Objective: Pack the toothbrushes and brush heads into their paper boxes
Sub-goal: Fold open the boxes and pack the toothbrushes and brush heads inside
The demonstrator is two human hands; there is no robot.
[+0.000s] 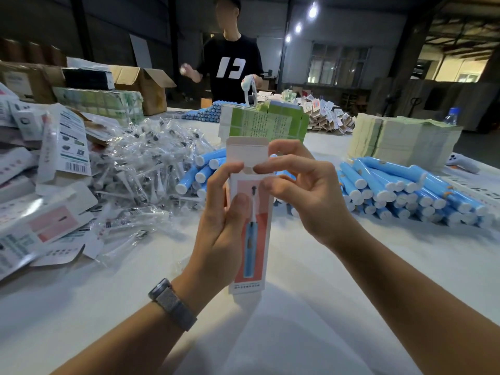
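Left hand (224,212) grips a tall paper box (250,234) upright above the white table (297,320), thumb pressed on the printed front and fingers curled round the side. The box is white with a salmon-pink panel showing a blue toothbrush, and its top flap (246,151) stands open and straight up. A grey-strapped watch (173,303) sits on that wrist, and the forearm comes in from the lower left. Right hand (300,190) reaches in from the lower right, wrist bent, its thumb and forefinger pinching at the box's open mouth, just under the flap; the other fingers curl loosely behind.

Behind the box lie blue toothbrush handles (400,190) with white caps, heaped to the right and also just left of the box. A pile of brush heads (140,163) in clear wrappers lies to the left, with flat unfolded boxes (51,212) beyond it. Across the table stands a person in a black shirt (232,63).
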